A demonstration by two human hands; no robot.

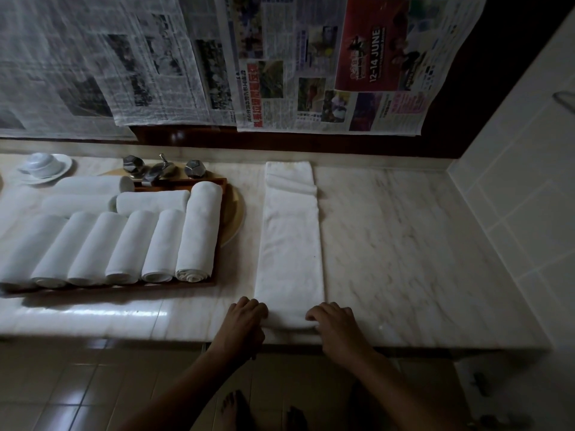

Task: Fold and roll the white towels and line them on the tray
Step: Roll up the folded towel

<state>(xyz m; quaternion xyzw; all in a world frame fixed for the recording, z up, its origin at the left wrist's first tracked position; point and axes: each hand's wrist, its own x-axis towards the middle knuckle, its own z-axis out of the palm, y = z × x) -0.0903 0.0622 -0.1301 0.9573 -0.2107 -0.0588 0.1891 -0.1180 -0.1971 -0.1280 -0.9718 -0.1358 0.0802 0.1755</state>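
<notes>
Towel strip [289, 244]: we are seeing it lying flat on the marble counter [404, 244], just right of the tray [180, 182], its long axis running away from us toward the wall.
Near end: it is curling into a small roll at the counter's front edge.
Left hand [245, 318]: it is gripping the roll's left end, fingers curled over.
Right hand [334, 321]: it is gripping the right end likewise; the thumbs are staying hidden from us.
Rolled towels [124, 244]: they are lying in rows on the tray, the leftmost running out of frame.

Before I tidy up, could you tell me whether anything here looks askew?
Yes: the rightmost rolled towel on the tray is longer than its neighbours and juts back past their row.
</notes>
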